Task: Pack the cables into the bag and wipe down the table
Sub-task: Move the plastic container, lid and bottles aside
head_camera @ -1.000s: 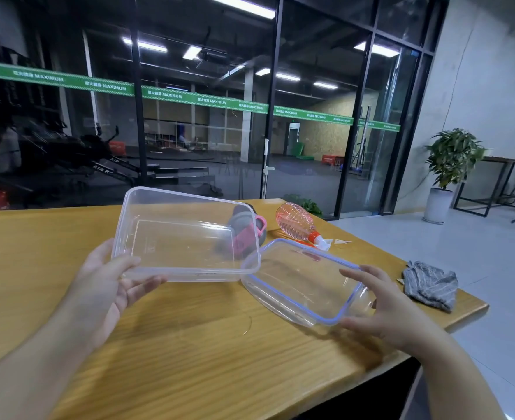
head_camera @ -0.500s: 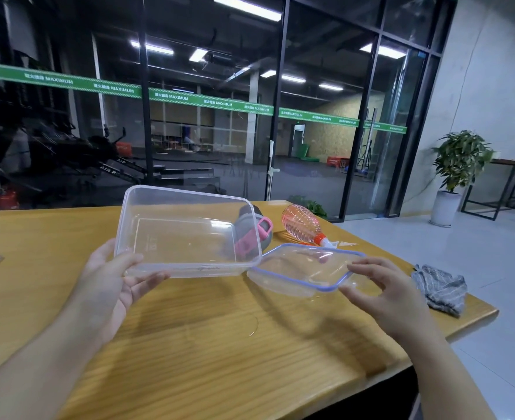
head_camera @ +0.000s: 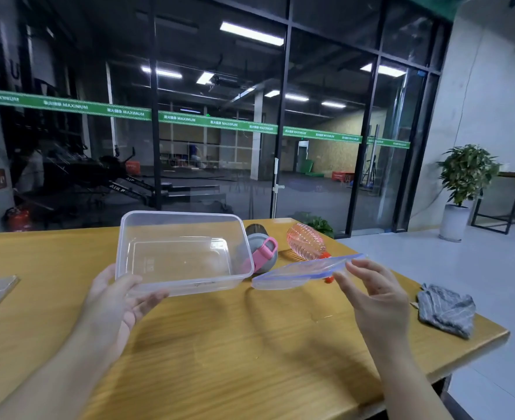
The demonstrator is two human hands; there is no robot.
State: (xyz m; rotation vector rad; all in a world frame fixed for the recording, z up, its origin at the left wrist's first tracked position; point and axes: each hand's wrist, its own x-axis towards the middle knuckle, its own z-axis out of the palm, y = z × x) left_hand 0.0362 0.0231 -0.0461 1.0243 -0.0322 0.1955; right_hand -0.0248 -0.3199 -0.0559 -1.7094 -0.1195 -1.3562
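two light, slippery plastic bits: left hand (head_camera: 115, 301) fingers curl under tub (head_camera: 183, 253) rim, right hand (head_camera: 377, 301) fingertips pinch lid (head_camera: 298, 271) edge; both prob flex, hold by rims.

This looks like a gym's lobby. Behind a glass wall (head_camera: 325, 147) banded with a green "MAXIMUM" stripe (head_camera: 219, 122) stand exercise machines (head_camera: 113, 180) under ceiling strip lights (head_camera: 251, 33). A wooden counter (head_camera: 250, 344) and a potted plant (head_camera: 465, 180) furnish the near side.
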